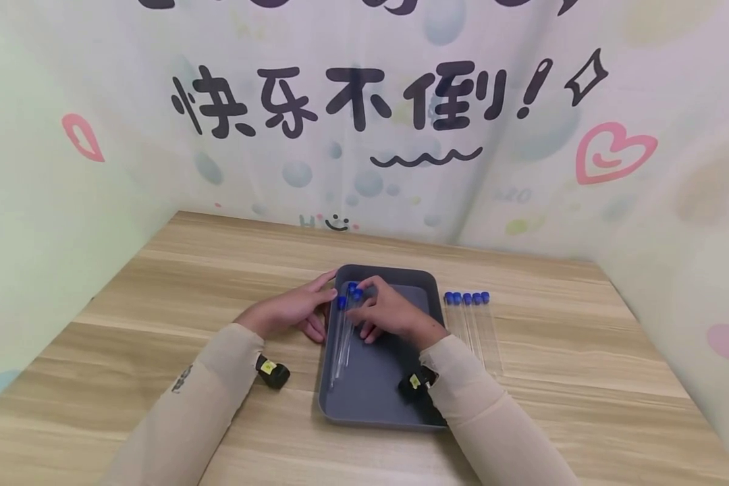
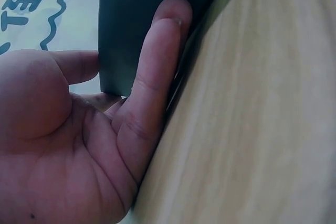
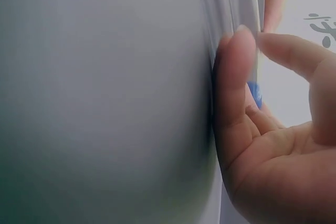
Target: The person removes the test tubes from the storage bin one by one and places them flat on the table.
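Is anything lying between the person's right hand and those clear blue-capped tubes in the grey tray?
Nothing visible does. The right hand already rests on the clear blue-capped tubes at the left side of the grey rectangular tray. The left hand touches the tray's left edge from outside and does not lie between them.

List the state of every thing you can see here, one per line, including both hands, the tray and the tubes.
Left hand: fingers straight, resting against the tray's left edge.
Right hand: fingers on the tubes in the tray.
Grey tray: flat on the table.
Tubes in the tray: lying down, blue caps on.
Tubes beside the tray: five, lying side by side on the table, capped, untouched.
Wooden table: bearing the tray and tubes.
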A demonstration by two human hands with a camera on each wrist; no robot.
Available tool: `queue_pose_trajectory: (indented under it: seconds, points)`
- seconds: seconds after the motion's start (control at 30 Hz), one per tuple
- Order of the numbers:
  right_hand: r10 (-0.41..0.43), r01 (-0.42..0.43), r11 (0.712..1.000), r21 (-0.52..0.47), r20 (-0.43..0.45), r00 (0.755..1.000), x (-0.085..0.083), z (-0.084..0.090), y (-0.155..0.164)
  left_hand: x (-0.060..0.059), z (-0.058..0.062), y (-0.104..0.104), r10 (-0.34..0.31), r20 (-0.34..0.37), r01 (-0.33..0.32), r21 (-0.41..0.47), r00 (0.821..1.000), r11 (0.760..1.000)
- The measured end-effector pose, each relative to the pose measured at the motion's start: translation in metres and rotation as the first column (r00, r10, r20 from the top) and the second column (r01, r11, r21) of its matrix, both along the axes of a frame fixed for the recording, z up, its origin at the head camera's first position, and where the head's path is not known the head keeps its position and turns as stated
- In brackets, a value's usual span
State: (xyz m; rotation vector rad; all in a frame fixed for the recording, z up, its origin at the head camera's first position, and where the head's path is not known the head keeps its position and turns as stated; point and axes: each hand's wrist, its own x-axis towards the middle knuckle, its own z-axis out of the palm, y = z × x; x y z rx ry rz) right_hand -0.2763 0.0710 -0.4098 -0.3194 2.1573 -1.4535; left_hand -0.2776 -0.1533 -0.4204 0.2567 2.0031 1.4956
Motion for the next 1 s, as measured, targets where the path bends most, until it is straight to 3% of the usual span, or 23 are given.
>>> queue_pose_trajectory:
  seconds: [0.33,0.7,1.0]
  points:
    - [-0.002,0.006,0.994,-0.111,0.035,0.999,0.0,-0.004,-0.001,0.003,-0.002,-0.003,0.006,0.006,-0.006,0.005,1.0,1.0]
    - [-0.204,0.189,0.948,-0.254,-0.034,0.978,0.0,0.003,0.009,0.003,-0.001,0.001,-0.009,-0.002,0.009,0.007,1.0,1.0]
    - [-0.234,0.209,0.926,-0.315,-0.045,0.971,0.002,0.02,0.004,0.001,0.003,0.004,-0.016,-0.031,0.015,-0.034,0.999,0.999]
